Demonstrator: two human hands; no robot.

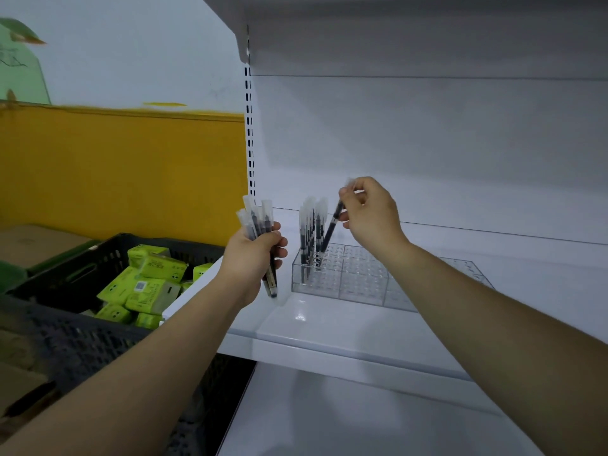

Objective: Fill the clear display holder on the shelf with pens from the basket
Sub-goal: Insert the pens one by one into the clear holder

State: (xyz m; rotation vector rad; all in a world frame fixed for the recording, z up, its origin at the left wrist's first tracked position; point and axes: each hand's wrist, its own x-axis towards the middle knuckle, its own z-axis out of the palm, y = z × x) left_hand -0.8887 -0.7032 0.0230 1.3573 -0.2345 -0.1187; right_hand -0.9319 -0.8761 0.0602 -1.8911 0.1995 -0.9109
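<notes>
Nearest, the dark basket (green packs inside) sits left of the white shelf. The left hand is curled round a bundle of pens, caps up, at the shelf's edge. Beyond, the right hand pinches one pen, tilted, its lower end at the top of the clear holder, beside standing pens in its far left corner.

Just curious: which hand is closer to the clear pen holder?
Right. The right hand is over the clear holder, pinching a pen; the left hand grips a pen bundle beside its left end.
</notes>
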